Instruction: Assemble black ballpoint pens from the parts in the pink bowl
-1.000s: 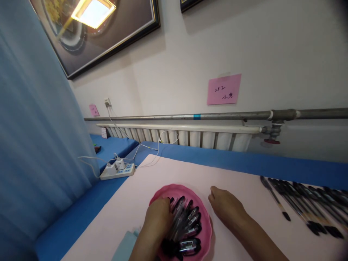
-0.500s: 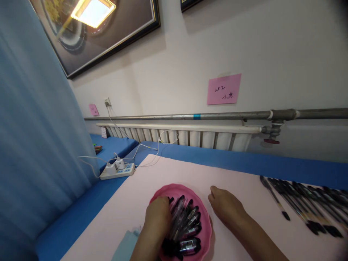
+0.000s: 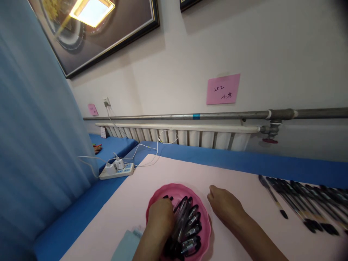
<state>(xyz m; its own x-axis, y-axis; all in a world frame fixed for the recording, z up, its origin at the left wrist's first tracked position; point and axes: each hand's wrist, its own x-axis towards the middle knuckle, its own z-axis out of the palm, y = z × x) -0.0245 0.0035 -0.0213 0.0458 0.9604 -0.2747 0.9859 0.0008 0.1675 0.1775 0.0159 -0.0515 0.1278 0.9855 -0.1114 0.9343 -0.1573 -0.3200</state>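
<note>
A pink bowl sits on the pale pink mat and holds several black pens. My left hand reaches into the bowl, fingers curled down among the pens; what they grip is hidden. My right hand rests on the mat just right of the bowl, fingers loosely curled under, touching no pen. A row of several black pens lies laid out side by side on the mat at the far right.
A white power strip with cables lies on the blue cloth at the left. A radiator and a pipe run along the wall behind. A blue curtain hangs at left. A light blue cloth lies near the bowl.
My left hand has dug slightly further into the pens. The bowl has shifted a little. My right hand has barely moved.
</note>
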